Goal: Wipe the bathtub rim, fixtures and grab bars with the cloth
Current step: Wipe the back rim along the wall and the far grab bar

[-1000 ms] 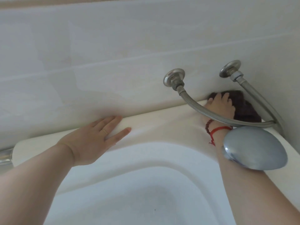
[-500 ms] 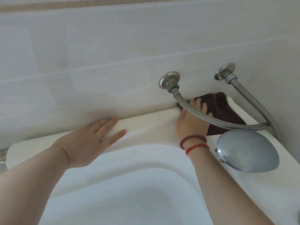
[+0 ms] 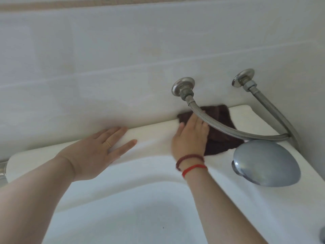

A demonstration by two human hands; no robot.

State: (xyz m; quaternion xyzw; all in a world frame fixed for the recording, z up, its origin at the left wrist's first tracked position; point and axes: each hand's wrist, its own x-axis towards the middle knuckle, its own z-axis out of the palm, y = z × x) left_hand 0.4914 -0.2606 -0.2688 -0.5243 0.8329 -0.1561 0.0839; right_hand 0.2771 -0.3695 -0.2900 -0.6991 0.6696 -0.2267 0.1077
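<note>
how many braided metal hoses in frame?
2. One hose runs from the left wall fitting, arching over the cloth and the right hand. The other hose drops from the right wall fitting. Their far ends are hidden.

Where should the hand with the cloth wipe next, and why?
Probably slide left along the rim. The right hand presses the brown cloth flat beneath the hose, and bare rim lies between it and the left hand.
</note>
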